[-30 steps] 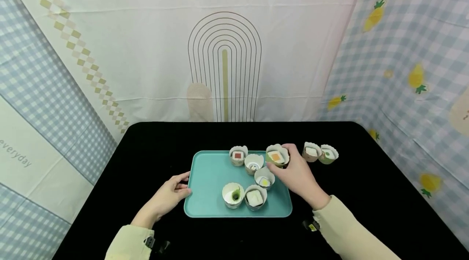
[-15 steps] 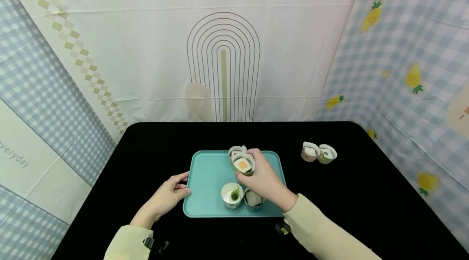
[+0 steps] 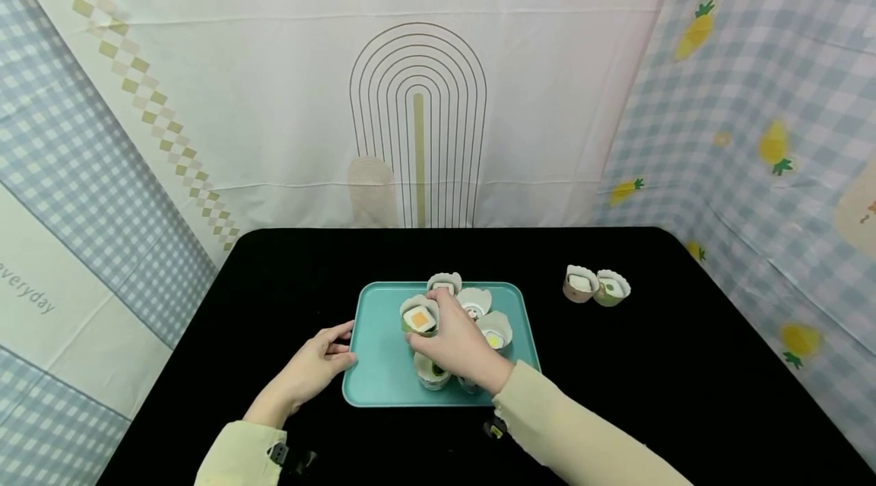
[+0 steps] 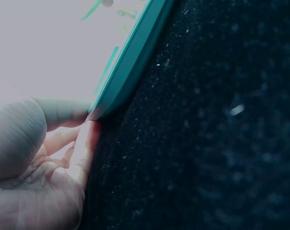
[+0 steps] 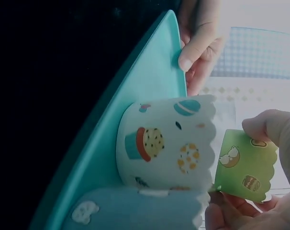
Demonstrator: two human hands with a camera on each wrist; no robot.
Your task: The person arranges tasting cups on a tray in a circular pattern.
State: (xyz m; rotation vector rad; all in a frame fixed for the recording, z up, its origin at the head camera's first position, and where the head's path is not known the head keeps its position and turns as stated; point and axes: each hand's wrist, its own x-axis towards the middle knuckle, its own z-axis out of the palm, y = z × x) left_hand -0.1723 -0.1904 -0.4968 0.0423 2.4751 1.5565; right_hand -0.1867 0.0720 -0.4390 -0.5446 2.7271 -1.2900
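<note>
1. From the head: looks forward and down from above the near side of the tray [image 3: 376, 379], farthest off, taking in left hand [image 3: 311, 372], right hand [image 3: 465, 341], black table [image 3: 287, 281] around and curtain [image 3: 541, 106] beyond
2. From the left wrist: looks from near at the left hand on the tray's rim, showing it aslant with black table beside
3. From the right wrist: looks low and near across the tray towards its left end, rolled sideways, past a white cup [image 5: 166, 141] and a green cup [image 5: 245, 165]
4. Shared by head and right wrist: right hand, green cup, part of the curtain
5. Shared by all three: tray and left hand
</note>
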